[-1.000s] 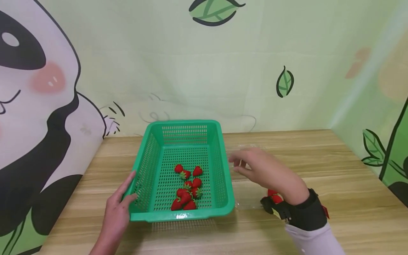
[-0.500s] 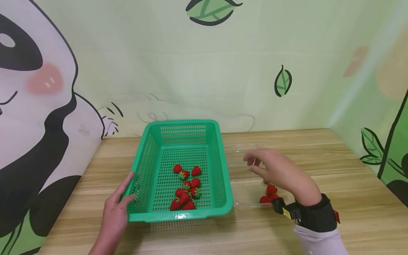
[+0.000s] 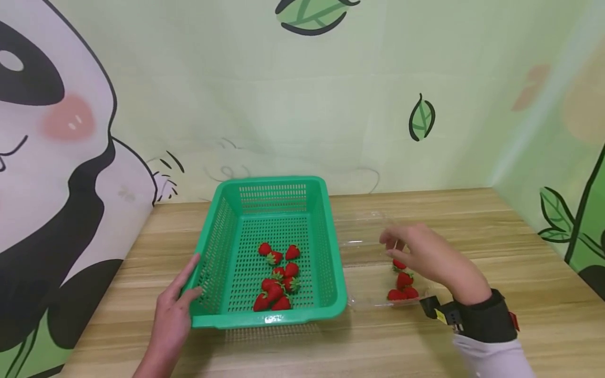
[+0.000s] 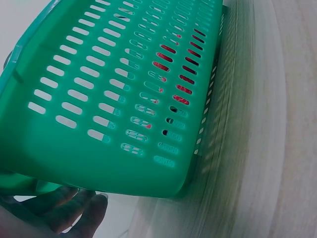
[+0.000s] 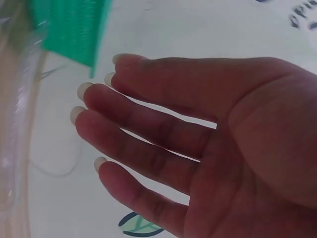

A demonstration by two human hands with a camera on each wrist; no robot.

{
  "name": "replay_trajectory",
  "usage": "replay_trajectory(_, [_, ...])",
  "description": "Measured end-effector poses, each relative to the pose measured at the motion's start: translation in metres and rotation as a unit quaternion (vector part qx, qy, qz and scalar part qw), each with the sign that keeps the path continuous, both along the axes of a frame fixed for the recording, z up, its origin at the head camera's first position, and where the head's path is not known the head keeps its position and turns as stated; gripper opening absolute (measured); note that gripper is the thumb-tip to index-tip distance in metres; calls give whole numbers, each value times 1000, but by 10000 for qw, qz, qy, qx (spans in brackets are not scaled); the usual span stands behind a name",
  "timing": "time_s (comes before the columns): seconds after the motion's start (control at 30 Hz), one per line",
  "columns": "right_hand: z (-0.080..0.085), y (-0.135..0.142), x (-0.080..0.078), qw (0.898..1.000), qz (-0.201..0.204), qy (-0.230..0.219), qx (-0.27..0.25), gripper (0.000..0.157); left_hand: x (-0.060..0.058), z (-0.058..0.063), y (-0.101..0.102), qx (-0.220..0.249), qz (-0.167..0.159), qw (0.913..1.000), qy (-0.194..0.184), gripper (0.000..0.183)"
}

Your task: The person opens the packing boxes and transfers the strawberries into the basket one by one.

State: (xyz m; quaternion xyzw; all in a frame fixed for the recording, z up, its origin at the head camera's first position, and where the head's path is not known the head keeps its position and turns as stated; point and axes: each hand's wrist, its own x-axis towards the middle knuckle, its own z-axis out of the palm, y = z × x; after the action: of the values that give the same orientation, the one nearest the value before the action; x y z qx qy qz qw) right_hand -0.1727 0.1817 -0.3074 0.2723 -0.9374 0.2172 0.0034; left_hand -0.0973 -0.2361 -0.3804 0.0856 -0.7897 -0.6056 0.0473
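In the head view my left hand (image 3: 175, 307) holds the left rim of a green plastic basket (image 3: 337, 278), thumb inside the wall and fingers outside. Its fingertips show below the rim in the left wrist view. Several red strawberries (image 3: 271, 291) with green leaves lie on the basket's floor. My right hand (image 3: 425, 257) hovers over a clear plastic container (image 3: 366, 286), its fingers loosely bent and holding nothing, as the right wrist view confirms. Several more strawberries (image 3: 404, 280) lie at the container's right end, partly hidden behind the hand.
Both containers stand on a wood-grain table (image 3: 477, 236). A cloth backdrop (image 3: 302, 105) with a printed panda and leaves rises behind the table and at both sides. The basket's right wall stands close beside the clear container.
My right hand has moved right, away from the basket, and strawberries in the clear container have come into sight. The left hand keeps its hold on the basket.
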Motion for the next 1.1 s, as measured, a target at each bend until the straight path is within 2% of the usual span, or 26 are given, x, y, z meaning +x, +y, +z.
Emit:
replay_trajectory(0.27, [-15, 10, -7, 9968, 321, 149, 723, 9, -1, -2, -2, 7, -57, 10000, 1, 54])
replay_trajectory(0.37, [-21, 10, -8, 9937, 502, 180, 991, 16, -1, -1, -2, -13, -55, 10000, 8, 54])
replay_trajectory(0.47, [-24, 7, -8, 9913, 564, -34, 1186, 24, -1, -1, -1, 12, -45, 10000, 0, 54])
replay_trajectory(0.53, [-26, 4, -9, 9890, 567, -240, 1347, 24, -1, 0, -1, 21, -41, 10000, -2, 54])
replay_trajectory(0.7, [-29, -6, -12, 9752, 349, -987, 1950, 8, -1, -1, -1, -78, -42, 9999, 64, 54])
replay_trajectory(0.77, [-29, -10, -12, 9683, 316, -1127, 2207, 14, -1, -1, -1, -95, -31, 9999, 76, 54])
replay_trajectory(0.97, [-31, -18, -11, 9555, 734, -823, 2737, 14, 0, -2, -1, -22, -52, 10000, 52, 53])
replay_trajectory(1.1, [-36, -22, -11, 9511, 784, -835, 2867, 17, 0, -2, 0, -3, -88, 9999, 77, 53])
